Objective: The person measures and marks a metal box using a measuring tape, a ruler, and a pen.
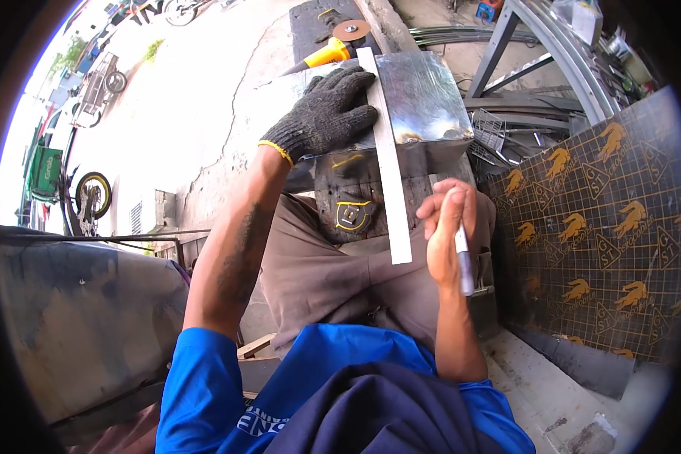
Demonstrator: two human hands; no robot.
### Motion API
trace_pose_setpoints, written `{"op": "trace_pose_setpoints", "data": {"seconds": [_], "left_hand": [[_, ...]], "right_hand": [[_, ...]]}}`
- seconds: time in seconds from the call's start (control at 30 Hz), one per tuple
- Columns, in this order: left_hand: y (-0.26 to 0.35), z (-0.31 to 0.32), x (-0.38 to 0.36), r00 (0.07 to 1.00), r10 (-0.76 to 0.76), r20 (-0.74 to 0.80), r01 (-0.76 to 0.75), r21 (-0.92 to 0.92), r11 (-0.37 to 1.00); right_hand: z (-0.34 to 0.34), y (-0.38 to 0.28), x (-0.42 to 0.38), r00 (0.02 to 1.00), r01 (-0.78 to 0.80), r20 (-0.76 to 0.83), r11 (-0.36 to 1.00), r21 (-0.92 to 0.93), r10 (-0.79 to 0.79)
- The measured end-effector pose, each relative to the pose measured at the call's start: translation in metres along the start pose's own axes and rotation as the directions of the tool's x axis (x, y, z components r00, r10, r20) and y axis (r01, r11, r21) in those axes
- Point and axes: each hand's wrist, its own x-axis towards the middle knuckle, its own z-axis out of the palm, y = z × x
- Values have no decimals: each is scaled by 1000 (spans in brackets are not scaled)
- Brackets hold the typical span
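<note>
Outdoors, a dark panel (594, 227) printed with yellow crocodiles and grid lines is leaning at the right side of the workspace. A worn wooden table (308, 26) is running away from the seated person, showing both beyond and on the near side of a shiny metal box (420, 87). That box is sitting across the wood, its flat top reflecting the light and its near corner showing a scorched, discoloured patch. A pale straightedge (390, 159) is lying across the box top, its near end jutting past the edge and hanging above the lap. Just beyond the box, a yellow grinder (327, 54) is resting on the table, its brown disc (352, 30) facing up. The left hand (325, 110), in a dark knitted glove, is spreading over the box top, gripping nothing, its fingers touching the straightedge. The right hand (448, 227), bare, is hovering beside the near end, fingers half-curled. Between the knees, a tape measure (353, 216) is lying on the wood. Smallest, a pen (463, 261) is being held in the right hand, slanting back towards the body.
</note>
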Motion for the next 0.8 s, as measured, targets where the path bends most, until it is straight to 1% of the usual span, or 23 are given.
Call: {"op": "trace_pose_setpoints", "data": {"seconds": [0.03, 0.07, 0.1, 0.13, 0.17, 0.2, 0.27, 0.3, 0.33, 0.4, 0.43, 0.5, 0.63, 0.73, 0.8], "left_hand": [[-1, 1, -1, 999, 31, -35, -30, 24, 999], [-1, 1, -2, 999, 23, -42, -22, 23, 999], [0, 1, -2, 999, 13, -36, -12, 13, 1000], [0, 1, -1, 1000, 6, -29, -6, 3, 1000], [-1, 2, -2, 999, 18, -43, -18, -7, 1000], [0, 2, -2, 999, 19, -47, -20, -7, 1000], [3, -1, 0, 1000, -17, -6, 17, -56, 998], [0, 0, 1, 1000, -11, -9, 11, -54, 998], [-5, 5, 2, 999, 11, -38, -13, -38, 999], [-7, 7, 2, 997, 33, -68, -35, -21, 999], [-6, 7, 1, 998, 26, -64, -26, -4, 1000], [-3, 4, 1, 998, 17, -62, -16, 15, 1000], [0, 1, 1, 999, 1, -41, -1, -2, 1000], [-5, 6, 2, 999, 8, -46, -8, -8, 1000], [-6, 6, 3, 999, 9, -49, -10, -22, 1000]], "right_hand": [[-4, -6, 7, 1000, 12, 19, 1000, -23, -12], [-4, -12, 17, 999, 23, 35, 999, -46, -22], [-1, -22, 29, 1000, 22, 8, 994, -110, -21], [4, -30, 45, 997, 77, -4, 986, -150, -79], [10, -36, 65, 989, 149, 14, 980, -129, -148], [21, -36, 86, 981, 196, -1, 980, -41, -196], [35, -23, 134, 973, 226, 49, 974, -13, -225], [39, -9, 162, 957, 287, 58, 955, -78, -283], [47, 0, 183, 939, 326, 120, 945, -24, -321], [54, 0, 208, 955, 279, 172, 930, -238, -242], [59, 2, 217, 954, 280, 173, 930, -237, -244], [69, 8, 228, 989, 110, 124, 946, -305, -75], [69, 11, 235, 991, 62, 136, 946, -317, -19], [70, 20, 242, 986, 115, 158, 923, -367, -60], [71, 21, 244, 987, 105, 156, 921, -375, -49]]}}
